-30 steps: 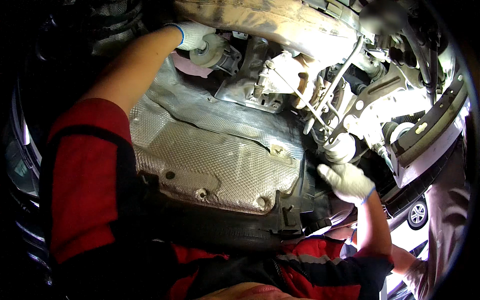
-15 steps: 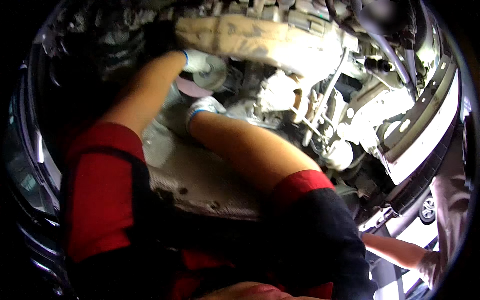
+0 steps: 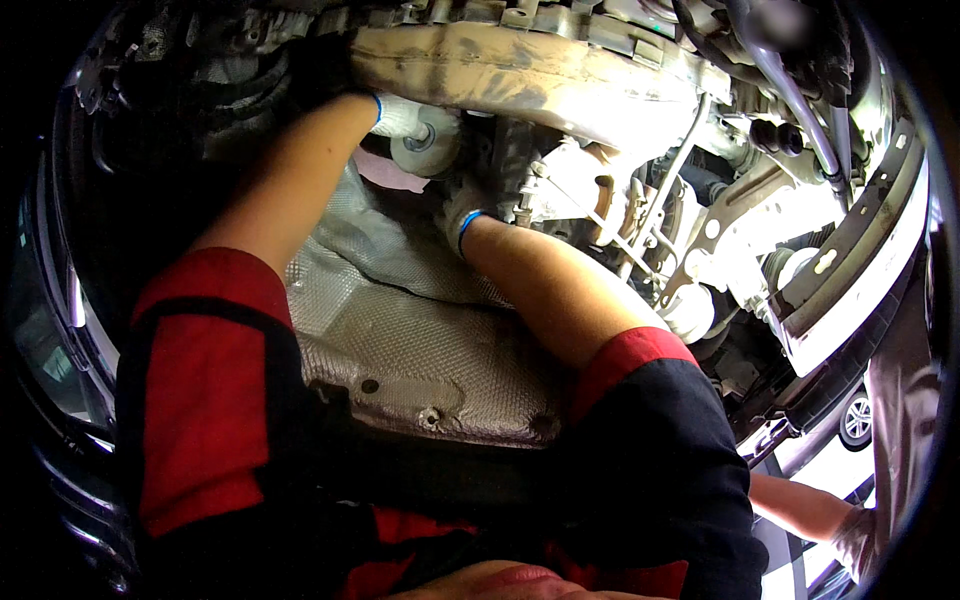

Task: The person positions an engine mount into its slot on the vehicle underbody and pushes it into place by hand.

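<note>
Right hand (image 3: 460, 208) has moved in, round part (image 3: 434, 154) between both hands (image 3: 398, 116).

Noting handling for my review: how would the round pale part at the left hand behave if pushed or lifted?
The round pale part is probably stiff, judging by its even outline. Loose, it might roll on its circular rim. Its metallic-looking centre suggests some weight.

We have our gloved left hand (image 3: 398, 117) against a round, pale-faced metal mount (image 3: 434, 155), close to a tan, stained underbody beam (image 3: 520, 72). Our gloved right hand (image 3: 460, 208) sits near the mount, partly in shadow. A dimpled heat shield (image 3: 400, 345) spreads behind; at right, a co-worker's forearm (image 3: 800, 507) shows below a spoked car wheel (image 3: 856, 422).
</note>
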Motion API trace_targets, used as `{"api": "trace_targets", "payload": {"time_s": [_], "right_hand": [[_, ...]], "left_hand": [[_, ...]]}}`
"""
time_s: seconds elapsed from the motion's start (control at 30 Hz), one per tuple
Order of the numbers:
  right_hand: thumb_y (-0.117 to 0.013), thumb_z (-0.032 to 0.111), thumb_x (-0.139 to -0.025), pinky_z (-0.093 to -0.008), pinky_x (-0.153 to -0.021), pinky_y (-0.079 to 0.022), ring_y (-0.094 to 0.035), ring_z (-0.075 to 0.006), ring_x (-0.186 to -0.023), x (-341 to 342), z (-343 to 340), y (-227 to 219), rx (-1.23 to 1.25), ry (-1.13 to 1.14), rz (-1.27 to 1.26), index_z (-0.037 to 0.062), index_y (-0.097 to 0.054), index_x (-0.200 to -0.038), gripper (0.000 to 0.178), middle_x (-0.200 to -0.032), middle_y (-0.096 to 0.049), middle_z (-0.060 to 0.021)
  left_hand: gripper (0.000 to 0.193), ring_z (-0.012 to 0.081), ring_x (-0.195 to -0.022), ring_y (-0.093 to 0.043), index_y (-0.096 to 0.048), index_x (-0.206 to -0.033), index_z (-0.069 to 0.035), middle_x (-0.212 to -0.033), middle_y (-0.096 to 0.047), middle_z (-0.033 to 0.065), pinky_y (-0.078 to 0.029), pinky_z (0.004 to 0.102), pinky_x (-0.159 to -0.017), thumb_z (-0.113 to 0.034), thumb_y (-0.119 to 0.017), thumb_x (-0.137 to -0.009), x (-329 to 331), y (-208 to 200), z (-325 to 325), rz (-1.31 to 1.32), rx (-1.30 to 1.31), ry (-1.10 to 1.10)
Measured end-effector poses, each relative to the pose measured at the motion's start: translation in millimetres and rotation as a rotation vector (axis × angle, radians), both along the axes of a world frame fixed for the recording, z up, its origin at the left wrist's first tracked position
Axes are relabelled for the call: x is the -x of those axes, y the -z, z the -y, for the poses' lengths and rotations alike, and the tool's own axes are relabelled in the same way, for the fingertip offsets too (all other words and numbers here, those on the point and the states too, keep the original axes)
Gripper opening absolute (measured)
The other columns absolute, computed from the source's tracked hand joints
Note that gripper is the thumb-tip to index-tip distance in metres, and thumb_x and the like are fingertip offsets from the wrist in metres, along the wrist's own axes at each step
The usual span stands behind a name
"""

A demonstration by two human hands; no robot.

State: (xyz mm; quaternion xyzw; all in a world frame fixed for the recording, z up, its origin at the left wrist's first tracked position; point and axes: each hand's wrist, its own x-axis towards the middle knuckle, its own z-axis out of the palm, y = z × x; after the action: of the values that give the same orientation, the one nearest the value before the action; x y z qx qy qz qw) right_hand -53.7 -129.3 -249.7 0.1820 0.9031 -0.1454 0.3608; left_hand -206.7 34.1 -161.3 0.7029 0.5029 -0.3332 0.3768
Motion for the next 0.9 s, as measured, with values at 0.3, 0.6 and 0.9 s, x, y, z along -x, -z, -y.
{"api": "trace_targets", "payload": {"time_s": [0.3,0.6,0.9], "right_hand": [[-0.048,0.026,-0.102,-0.0633,-0.105,-0.036,-0.049,-0.0352,-0.137,-62,-44,-83,0.101,0.052,0.002,0.0233,-0.064,-0.139,0.040,-0.146,-0.057,-0.0057],[-0.053,0.020,-0.096,-0.0519,-0.102,-0.044,-0.056,-0.0351,-0.131,-63,-56,-131,0.272,0.105,-0.008,0.0107,-0.070,-0.129,0.038,-0.139,-0.064,-0.0121],[-0.058,0.017,-0.091,-0.0507,-0.081,-0.056,-0.073,-0.0350,-0.103,-66,-59,-137,0.378,0.208,-0.179,0.0054,-0.079,-0.106,0.029,-0.114,-0.074,-0.0193]], "left_hand": [[0.045,0.0234,-0.067,-0.057,-0.067,-0.099,0.002,-0.080,-0.065,0.0161,-0.049,0.0408,-0.065,-0.040,-0.065,-0.082,-65,-37,-18,0.052,0.017,-0.046],[0.081,0.0286,-0.082,-0.066,-0.057,-0.140,-0.008,-0.097,-0.072,0.0167,-0.054,0.0388,-0.074,-0.044,-0.078,-0.071,-54,-24,-1,0.112,0.074,-0.216],[0.094,0.0376,-0.106,-0.068,-0.047,-0.147,-0.002,-0.122,-0.068,0.0242,-0.054,0.0438,-0.091,-0.043,-0.079,-0.069,-65,-18,8,0.144,-0.044,-0.068]]}}
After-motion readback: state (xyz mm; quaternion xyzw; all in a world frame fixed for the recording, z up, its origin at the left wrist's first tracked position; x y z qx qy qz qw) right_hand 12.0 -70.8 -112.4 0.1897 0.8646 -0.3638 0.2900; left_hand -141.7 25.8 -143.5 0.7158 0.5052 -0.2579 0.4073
